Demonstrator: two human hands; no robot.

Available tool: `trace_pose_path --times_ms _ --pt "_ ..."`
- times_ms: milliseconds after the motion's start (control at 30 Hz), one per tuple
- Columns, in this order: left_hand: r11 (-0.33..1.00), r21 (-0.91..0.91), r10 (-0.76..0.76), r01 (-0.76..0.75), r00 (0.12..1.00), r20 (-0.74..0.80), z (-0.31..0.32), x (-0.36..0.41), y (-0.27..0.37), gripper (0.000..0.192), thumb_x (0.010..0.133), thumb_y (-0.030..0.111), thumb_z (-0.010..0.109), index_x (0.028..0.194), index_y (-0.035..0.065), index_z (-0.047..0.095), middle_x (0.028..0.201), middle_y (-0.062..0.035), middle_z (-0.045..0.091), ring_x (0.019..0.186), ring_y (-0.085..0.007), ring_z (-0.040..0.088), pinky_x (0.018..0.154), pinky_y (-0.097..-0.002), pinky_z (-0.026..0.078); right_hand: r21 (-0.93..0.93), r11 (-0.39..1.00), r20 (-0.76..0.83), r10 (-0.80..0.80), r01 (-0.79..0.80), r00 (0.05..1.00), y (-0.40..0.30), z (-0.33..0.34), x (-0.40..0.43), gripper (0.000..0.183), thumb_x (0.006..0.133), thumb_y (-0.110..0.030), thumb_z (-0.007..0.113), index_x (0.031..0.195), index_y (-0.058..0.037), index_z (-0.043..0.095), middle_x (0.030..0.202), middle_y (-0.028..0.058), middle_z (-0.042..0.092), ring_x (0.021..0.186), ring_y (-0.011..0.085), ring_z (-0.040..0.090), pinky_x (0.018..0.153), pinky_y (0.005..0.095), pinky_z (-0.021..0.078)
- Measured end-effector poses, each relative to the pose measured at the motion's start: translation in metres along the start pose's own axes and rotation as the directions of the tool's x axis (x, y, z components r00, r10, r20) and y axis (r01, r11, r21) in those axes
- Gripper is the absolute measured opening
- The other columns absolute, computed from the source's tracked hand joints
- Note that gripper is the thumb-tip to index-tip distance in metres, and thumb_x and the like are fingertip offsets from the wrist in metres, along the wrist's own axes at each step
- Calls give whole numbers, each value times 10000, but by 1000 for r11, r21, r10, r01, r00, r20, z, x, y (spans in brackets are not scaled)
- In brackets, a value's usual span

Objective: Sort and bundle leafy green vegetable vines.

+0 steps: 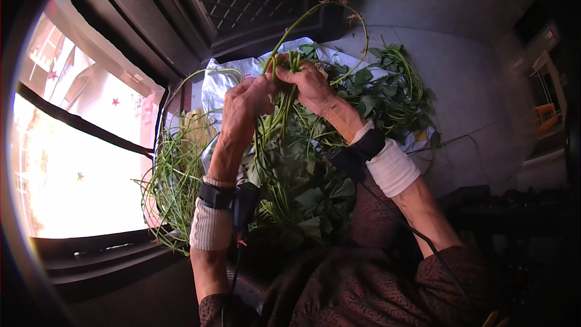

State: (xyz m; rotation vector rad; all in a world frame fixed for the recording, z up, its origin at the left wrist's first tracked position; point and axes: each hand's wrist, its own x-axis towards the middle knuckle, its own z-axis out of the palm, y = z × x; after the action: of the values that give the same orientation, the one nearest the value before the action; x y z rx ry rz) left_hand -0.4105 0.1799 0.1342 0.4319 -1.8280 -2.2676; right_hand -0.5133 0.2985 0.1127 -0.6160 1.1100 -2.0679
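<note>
My right hand [308, 79] grips a bunch of green leafy stems [283, 109], their cut ends poking up above the fingers and their leaves hanging over my lap. Close beside it, my left hand [247, 104] pinches a long green vine [290, 29] between thumb and fingers. That vine arches up and over to the right, with brownish root tufts near its top. Large green leaves [313, 200] lie below the hands. A tangled heap of thin bare stems [174, 181] is at the left. Part of the left fingers is hidden behind the stems.
A white plastic sheet [220, 84] lies under the greens, with a leafy pile [395, 86] on its right side. A dark door with a lattice panel [249, 0] stands beyond. Bright glass [81, 145] is at the left, grey floor [463, 86] at the right.
</note>
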Motion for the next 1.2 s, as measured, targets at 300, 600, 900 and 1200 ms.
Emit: trace_pose_path --times_ms 300,600,900,1200 --pt "999 -43 -14 18 997 76 -6 -2 5 330 880 308 500 835 -4 599 608 -22 548 590 -95 512 567 -230 372 -954 299 -134 -417 -4 899 -15 -57 23 126 822 -116 527 893 -15 554 716 164 616 663 332 605 596 390 462" --pt "946 -323 69 -31 992 107 -10 11 2 349 925 317 425 1012 -6 521 1157 -140 465 1051 -298 475 778 -474 476 -373 926 78 -35 62 996 1 30 -14 97 750 -69 642 827 -42 588 570 -16 531 474 115 504 469 264 416" --pt "978 85 187 -191 981 49 -14 9 0 483 915 396 444 1172 -9 502 1117 -115 556 974 -189 549 815 -328 460 -286 958 105 71 -39 992 -6 16 -5 78 782 -115 569 778 -40 588 579 -12 502 459 60 449 415 205 347" --pt "971 240 -30 20 999 35 -1 -20 0 229 810 236 588 786 13 639 634 -1 535 598 -70 439 568 -222 346 -881 428 28 -377 201 926 -18 -20 11 145 784 -177 581 843 -45 594 652 106 604 532 222 562 490 332 437"
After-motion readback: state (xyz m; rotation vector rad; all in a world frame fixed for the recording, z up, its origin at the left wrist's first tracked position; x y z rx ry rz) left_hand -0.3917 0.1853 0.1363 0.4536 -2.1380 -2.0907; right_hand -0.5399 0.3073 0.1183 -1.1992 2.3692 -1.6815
